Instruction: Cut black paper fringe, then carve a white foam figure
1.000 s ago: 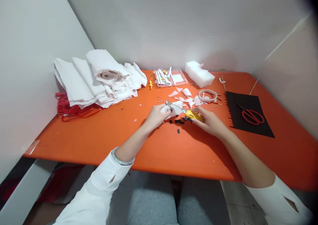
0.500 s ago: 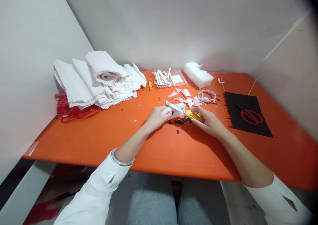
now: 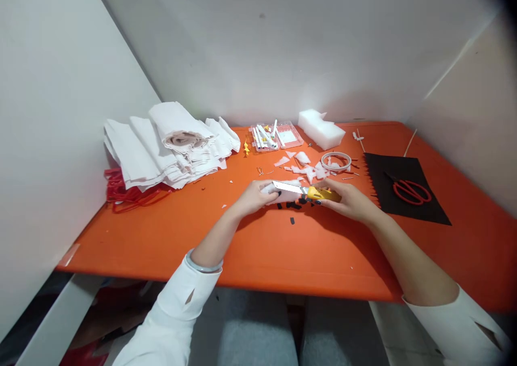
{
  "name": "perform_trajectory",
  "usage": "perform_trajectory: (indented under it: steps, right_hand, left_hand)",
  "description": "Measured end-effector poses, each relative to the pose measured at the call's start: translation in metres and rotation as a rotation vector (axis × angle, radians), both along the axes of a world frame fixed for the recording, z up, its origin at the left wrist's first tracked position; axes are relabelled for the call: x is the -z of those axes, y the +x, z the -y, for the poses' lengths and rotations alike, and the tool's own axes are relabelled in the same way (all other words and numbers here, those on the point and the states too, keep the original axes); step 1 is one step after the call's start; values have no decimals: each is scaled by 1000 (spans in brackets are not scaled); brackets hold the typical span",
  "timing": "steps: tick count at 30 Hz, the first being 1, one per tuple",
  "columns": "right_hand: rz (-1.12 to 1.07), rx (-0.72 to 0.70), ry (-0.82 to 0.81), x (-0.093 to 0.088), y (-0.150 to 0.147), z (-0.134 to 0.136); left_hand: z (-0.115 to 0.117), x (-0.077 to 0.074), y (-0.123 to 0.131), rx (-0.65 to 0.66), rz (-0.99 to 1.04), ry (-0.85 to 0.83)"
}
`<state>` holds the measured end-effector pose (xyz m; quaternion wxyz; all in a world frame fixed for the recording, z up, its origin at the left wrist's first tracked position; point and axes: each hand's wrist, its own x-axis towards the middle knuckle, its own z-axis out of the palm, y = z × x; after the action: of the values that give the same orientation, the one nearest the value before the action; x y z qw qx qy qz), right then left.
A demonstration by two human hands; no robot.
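Note:
My left hand [image 3: 255, 198] is closed on a small piece of white foam [image 3: 286, 194], held low over the table. In my right hand [image 3: 348, 200] is a yellow utility knife [image 3: 319, 194], gripped by its handle. Its long blade [image 3: 288, 187] points left and lies across the foam piece, the tip close to my left fingers. Small black scraps [image 3: 293, 205] lie beneath and in front of the foam. White foam offcuts [image 3: 302, 158] are scattered just beyond my hands.
On the orange table [image 3: 258, 258], a white tape roll [image 3: 336, 161], foam block [image 3: 322, 131] and open marker box [image 3: 264, 138] stand behind. Red-handled scissors [image 3: 412, 192] rest on a black sheet [image 3: 398, 166] at right. Stacked white paper [image 3: 173, 150] fills the left.
The knife blade has come down and lies flatter along the foam. The view has shifted slightly, so the table's contents appear a little lower. Both hands keep their grips.

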<state>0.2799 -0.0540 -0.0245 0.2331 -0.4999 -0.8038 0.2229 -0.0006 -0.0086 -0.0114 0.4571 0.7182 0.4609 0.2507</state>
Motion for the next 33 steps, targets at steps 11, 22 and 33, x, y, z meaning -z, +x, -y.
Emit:
perform_trajectory:
  steps: [11,22,33]
  right_hand:
    - [-77,-26,-23,-3,11,-2]
    - [-169,-70,-101,-5,17,0]
    - [-265,16,-92,3,8,0]
  left_hand:
    - [-3,-1,-10,88,-8,-77]
    - [-3,-11,-16,136,13,-102]
    - [-9,-11,-17,-87,347,-169]
